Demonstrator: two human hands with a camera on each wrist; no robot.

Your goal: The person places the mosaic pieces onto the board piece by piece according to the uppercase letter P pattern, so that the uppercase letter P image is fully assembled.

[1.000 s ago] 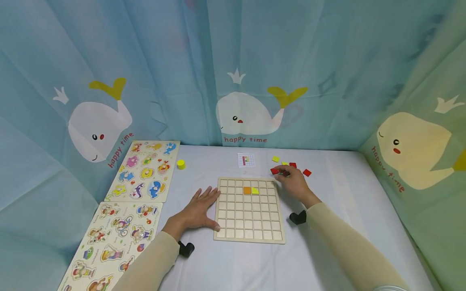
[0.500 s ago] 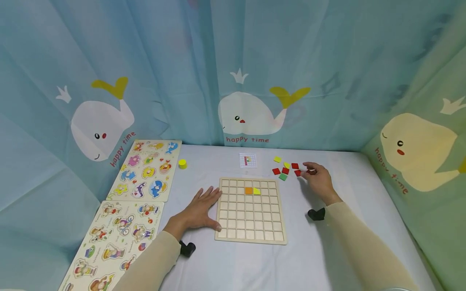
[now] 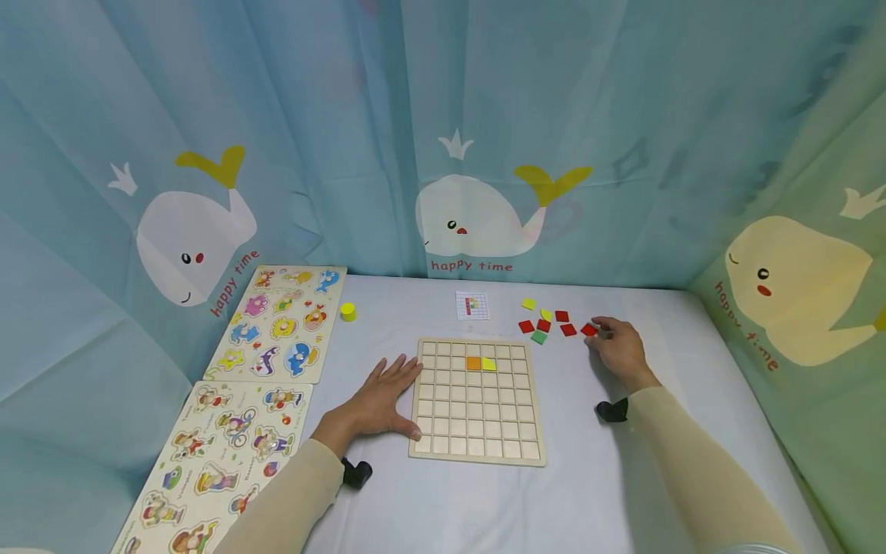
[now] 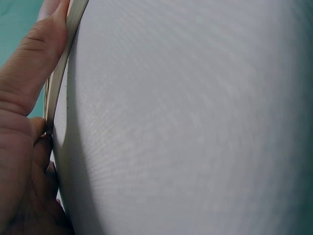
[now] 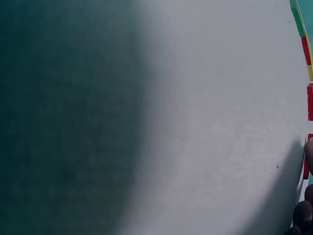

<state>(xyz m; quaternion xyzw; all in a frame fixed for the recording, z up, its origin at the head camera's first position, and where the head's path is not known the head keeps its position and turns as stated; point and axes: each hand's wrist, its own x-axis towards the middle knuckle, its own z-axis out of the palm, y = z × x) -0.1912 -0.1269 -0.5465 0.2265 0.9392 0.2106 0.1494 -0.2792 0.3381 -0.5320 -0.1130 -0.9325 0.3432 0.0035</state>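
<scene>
My left hand (image 3: 381, 396) lies spread at the left side of the wooden grid board (image 3: 474, 454), its fingertips and thumb on the frame. In the left wrist view the thumb (image 4: 36, 58) presses along the board's edge (image 4: 61, 81). An orange tile (image 3: 474, 363) and a yellow-green tile with one cut side (image 3: 489, 365) sit side by side in the board's upper part. To the right of the board, my right hand (image 3: 619, 350) pinches a red square tile (image 3: 587, 329) at the table with thumb and finger. In the right wrist view that tile (image 5: 306, 171) is partly covered by a fingertip.
Several loose tiles lie left of my right hand, among them a green one (image 3: 538, 337) and a yellow one (image 3: 529, 304). A pattern card (image 3: 472, 306) lies behind the board. A yellow cylinder (image 3: 348, 312) and two picture puzzle boards (image 3: 277, 369) are on the left. Curtains enclose the table.
My right hand has moved right, away from the green and red tiles near the board's upper right corner, to the rightmost red tile. The left hand stays on the board.
</scene>
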